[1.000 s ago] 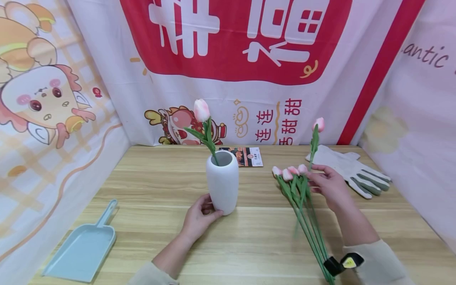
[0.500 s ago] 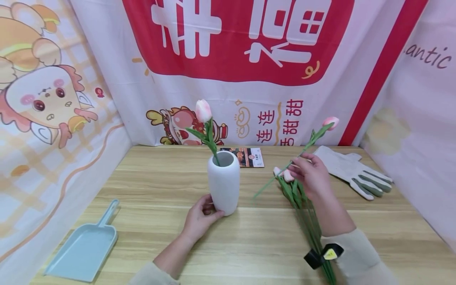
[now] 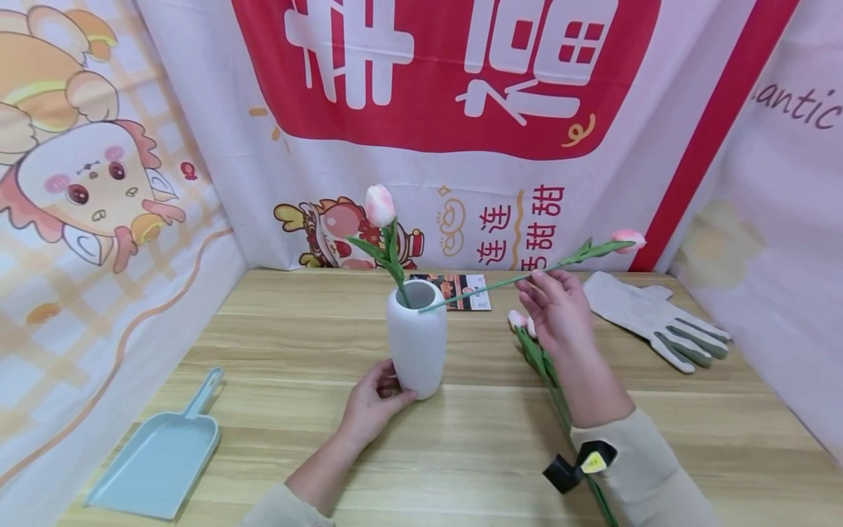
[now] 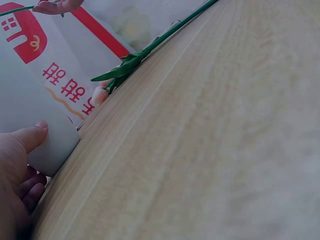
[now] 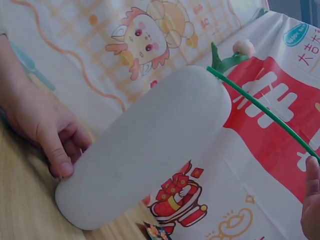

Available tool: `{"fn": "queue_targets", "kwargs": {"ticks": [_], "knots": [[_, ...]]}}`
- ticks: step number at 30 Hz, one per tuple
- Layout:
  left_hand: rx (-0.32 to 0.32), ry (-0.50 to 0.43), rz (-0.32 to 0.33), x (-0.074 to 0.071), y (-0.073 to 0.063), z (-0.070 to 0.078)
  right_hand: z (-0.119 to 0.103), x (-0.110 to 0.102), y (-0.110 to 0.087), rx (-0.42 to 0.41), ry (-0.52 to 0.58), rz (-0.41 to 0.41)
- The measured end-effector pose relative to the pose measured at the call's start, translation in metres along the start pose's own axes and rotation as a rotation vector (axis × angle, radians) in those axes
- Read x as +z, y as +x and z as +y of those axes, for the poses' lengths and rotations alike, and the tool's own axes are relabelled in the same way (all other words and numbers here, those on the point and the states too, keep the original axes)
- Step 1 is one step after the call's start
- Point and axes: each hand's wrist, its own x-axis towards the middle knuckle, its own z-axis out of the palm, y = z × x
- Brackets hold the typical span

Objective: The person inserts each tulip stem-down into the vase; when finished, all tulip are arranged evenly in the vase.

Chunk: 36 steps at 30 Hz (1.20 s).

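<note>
While left hand (image 3: 374,404) curls round the base of the upright white cylindrical vase (image 3: 417,344) on pale wood-grain table (image 3: 474,454), right hand (image 3: 560,311) pinches a green-stemmed pink tulip (image 3: 579,254), stem end at the rim.

The vase (image 3: 418,351) stands near the middle of the counter (image 3: 296,329), a tulip (image 3: 391,249) in it, my left hand (image 3: 372,406) at its left. Behind, by the far edge, lies a card (image 3: 477,291); along the left edge, the dustpan (image 3: 161,450); near the far right corner, a glove (image 3: 642,311); to its left, loose tulips (image 3: 538,359).
</note>
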Motion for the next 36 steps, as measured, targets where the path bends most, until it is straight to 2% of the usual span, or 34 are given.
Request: {"fn": "queue_targets", "kwargs": {"ticks": [4, 17, 22, 28, 36], "knots": [[0.002, 0.001, -0.001, 0.0, 0.0, 0.0, 0.004, 0.005, -0.002, -0.042, 0.017, -0.014], [0.009, 0.004, 0.004, -0.001, 0.0, 0.0, -0.004, 0.028, -0.012, -0.249, -0.119, -0.043], [0.017, 0.01, 0.003, -0.001, 0.0, -0.001, -0.007, 0.037, -0.016, -0.283, -0.177, -0.06], [0.017, 0.012, -0.003, 0.0, 0.001, -0.002, -0.004, 0.048, -0.02, -0.354, -0.223, -0.119], [0.004, 0.003, 0.0, 0.0, 0.001, -0.002, 0.005, 0.064, -0.02, -0.371, -0.398, -0.195]]}}
